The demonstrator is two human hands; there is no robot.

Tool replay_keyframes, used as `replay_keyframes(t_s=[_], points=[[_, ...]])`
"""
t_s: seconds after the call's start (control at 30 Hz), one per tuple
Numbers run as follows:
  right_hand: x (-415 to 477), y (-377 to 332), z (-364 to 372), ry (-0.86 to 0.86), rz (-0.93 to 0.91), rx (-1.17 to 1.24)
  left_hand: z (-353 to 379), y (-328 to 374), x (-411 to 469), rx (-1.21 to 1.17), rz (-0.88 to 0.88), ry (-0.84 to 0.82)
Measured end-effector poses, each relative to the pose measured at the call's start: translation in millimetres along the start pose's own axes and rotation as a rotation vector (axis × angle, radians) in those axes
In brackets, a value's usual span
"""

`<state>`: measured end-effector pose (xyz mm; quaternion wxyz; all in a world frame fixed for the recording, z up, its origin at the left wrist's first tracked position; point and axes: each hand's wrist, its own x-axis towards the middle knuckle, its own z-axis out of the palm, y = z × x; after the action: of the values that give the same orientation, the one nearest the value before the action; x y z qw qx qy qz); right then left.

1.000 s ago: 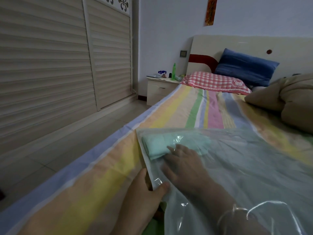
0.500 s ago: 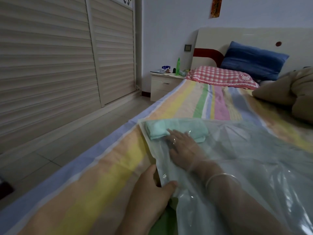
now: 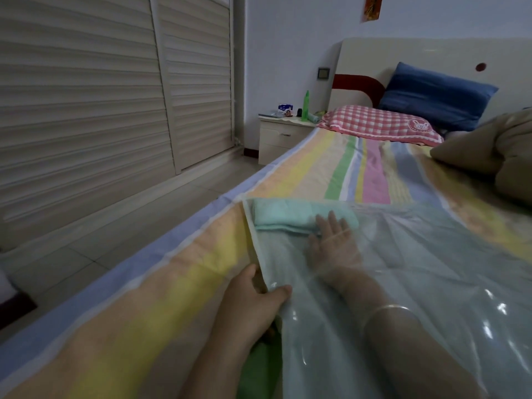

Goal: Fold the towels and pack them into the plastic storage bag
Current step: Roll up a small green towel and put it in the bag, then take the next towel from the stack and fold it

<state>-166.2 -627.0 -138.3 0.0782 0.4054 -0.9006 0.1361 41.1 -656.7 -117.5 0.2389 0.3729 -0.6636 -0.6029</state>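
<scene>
— Well, what is the packing status?
— One folded towel (image 3: pixel 282 214) lies flat inside the bag (image 3: pixel 431 269), in the corner toward eleven o'clock from the wearer. The bag is spread on the bed (image 3: pixel 316 156).
— And the hands?
— The right hand (image 3: pixel 331 240) is inside the bag, fingers straight. Its tips touch the towel's end at the towel's four o'clock, and it grasps nothing. The left hand (image 3: pixel 253 300), at seven o'clock of the right, pinches the bag's edge with the thumb on top.
— What is outstanding?
— A green cloth (image 3: pixel 259 367) shows beneath the left wrist at six o'clock, outside the bag. It may be another towel; I cannot confirm that. In my judgement this is an early stage: one towel is stowed, most of the bag is unfilled, and the mouth is not yet closed.
</scene>
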Motion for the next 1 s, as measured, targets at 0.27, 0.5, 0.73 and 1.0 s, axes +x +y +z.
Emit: replay_keyframes(t_s=[0.27, 0.5, 0.73, 1.0], points=[[-196.8, 27.6, -70.2, 0.071, -0.171, 0.06, -7.1, 14.8, -28.6, 0.001, 0.044, 0.073], [-338.0, 43.9, -148.0, -0.082, -0.071, -0.067, -18.7, 42.1, -149.1, 0.663, 0.224, -0.053], [-450.2, 40.2, -228.1, -0.219, -0.145, -0.013, 58.0, 87.4, -327.6, 0.653, 0.614, -0.31], [-581.9, 136.0, -299.6, 0.041, -0.083, 0.195, 186.8, 105.6, -443.0, 0.518, 0.833, -0.523]])
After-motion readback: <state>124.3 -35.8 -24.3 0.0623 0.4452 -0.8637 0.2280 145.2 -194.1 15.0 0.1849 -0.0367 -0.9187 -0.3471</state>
